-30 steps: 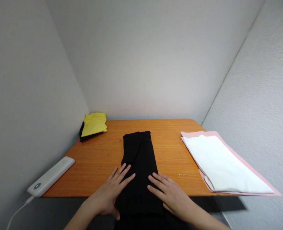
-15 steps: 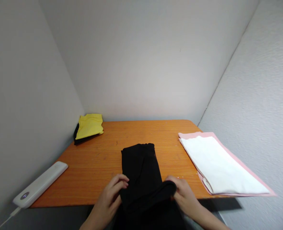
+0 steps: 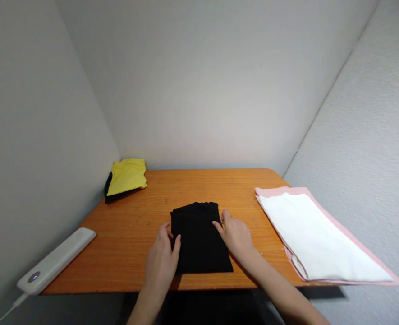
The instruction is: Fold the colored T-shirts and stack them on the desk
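A folded black garment (image 3: 201, 243) lies flat on the table in front of me, a rectangle whose far edge is gathered like an elastic waistband. At its left side, my left hand (image 3: 162, 253) rests with the thumb over the edge and the fingers apart from it, outside the cloth. My right hand (image 3: 236, 232) is at the upper right edge, thumb on the fabric and fingers beside it on the table side. Neither hand grips the cloth; both are open.
The wooden table (image 3: 199, 183) meets walls at the back and sides. A folded yellow cloth (image 3: 128, 176) sits on black cloth (image 3: 118, 197) at the far left. White cloth (image 3: 317, 234) lies on pink cloth (image 3: 309, 193) at right. A white device (image 3: 59, 259) with a cable is front left.
The near part of the black garment, held in the right hand before, now lies folded over flat on top. The right hand has let go and moved forward; the left hand has shifted slightly forward.
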`<act>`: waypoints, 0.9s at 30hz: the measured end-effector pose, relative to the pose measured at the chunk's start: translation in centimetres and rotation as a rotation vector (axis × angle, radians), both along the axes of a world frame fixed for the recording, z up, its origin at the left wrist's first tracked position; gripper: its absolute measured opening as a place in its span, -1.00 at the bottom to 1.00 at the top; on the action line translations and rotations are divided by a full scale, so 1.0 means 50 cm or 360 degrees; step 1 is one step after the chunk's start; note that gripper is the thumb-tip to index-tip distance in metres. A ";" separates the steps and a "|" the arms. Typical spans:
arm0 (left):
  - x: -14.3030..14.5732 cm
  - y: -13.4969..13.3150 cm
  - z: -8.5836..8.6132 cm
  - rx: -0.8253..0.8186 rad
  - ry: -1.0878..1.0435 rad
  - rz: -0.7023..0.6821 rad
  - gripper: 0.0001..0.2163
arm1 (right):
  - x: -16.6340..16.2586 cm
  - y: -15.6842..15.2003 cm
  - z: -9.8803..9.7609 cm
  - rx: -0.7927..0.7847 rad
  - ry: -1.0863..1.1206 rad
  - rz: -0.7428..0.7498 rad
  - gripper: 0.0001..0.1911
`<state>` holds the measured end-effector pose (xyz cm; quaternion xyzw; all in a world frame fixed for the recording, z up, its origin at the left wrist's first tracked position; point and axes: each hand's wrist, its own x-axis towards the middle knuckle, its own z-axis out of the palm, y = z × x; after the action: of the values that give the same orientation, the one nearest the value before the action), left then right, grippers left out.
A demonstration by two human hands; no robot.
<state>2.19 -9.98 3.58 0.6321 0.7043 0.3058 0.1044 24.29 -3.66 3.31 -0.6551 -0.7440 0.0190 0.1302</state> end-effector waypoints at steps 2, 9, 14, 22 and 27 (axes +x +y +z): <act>0.014 -0.002 0.026 0.0269 0.0221 -0.0119 -0.65 | -0.012 -0.017 0.015 0.0198 0.0046 0.0109 -0.58; 0.033 0.045 -0.027 0.0131 0.0562 -0.0527 -0.44 | -0.055 -0.053 -0.027 -0.0010 0.0088 0.0538 -0.30; 0.019 0.059 -0.078 0.0105 0.0552 -0.0494 -0.37 | -0.054 -0.049 -0.059 -0.0184 0.0159 0.0491 -0.25; 0.011 0.065 -0.103 0.0210 0.0463 -0.0522 -0.43 | -0.044 -0.061 -0.024 -0.0215 0.0315 0.0557 -0.22; -0.005 0.053 -0.129 0.0227 0.0194 -0.0434 -0.45 | -0.003 -0.097 0.009 -0.0150 0.0393 0.0660 -0.23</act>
<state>1.94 -7.35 -2.86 0.7450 0.5936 0.2991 0.0571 24.16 -8.50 3.78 -0.4863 -0.8393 0.1599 0.1829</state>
